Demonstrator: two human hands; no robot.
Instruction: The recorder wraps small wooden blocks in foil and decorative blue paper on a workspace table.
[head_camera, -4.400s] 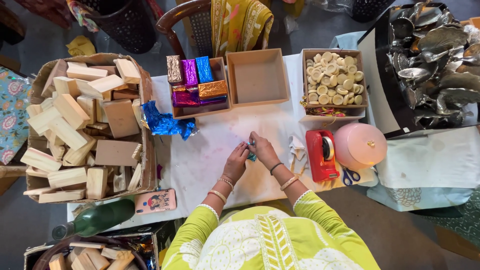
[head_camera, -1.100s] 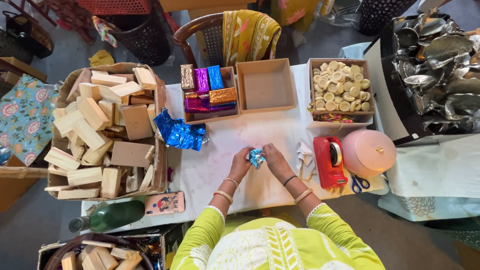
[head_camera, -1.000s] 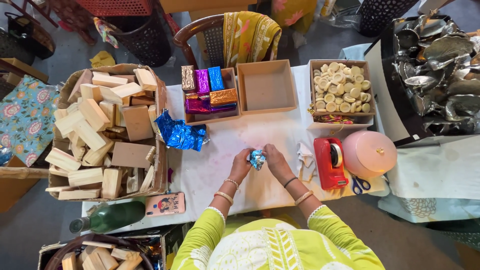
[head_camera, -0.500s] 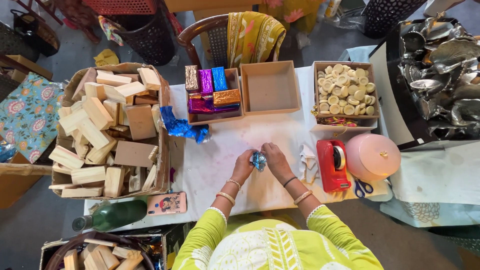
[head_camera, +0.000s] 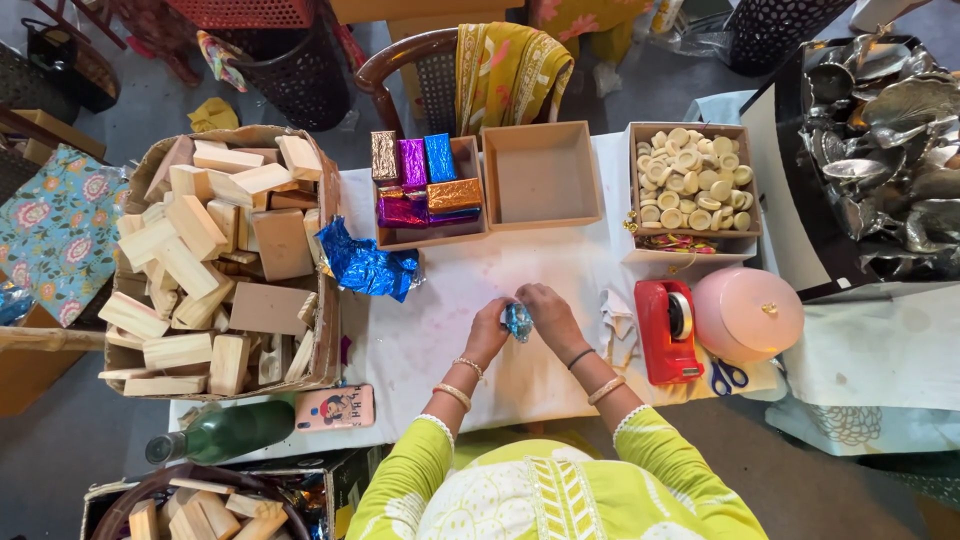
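Blue foil piece (head_camera: 517, 321) x1, btwn left hand (head_camera: 489, 331) & right hand (head_camera: 547, 317).

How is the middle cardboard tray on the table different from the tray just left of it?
The middle tray is bare inside, while the left tray holds foil-wrapped blocks in gold, purple, blue and orange. The middle tray looks a little larger and squarer; the left tray is mostly hidden under its load. A crumpled blue foil sheet lies beside the left tray, none by the middle one. Both are shallow brown cardboard trays on the white-covered table.
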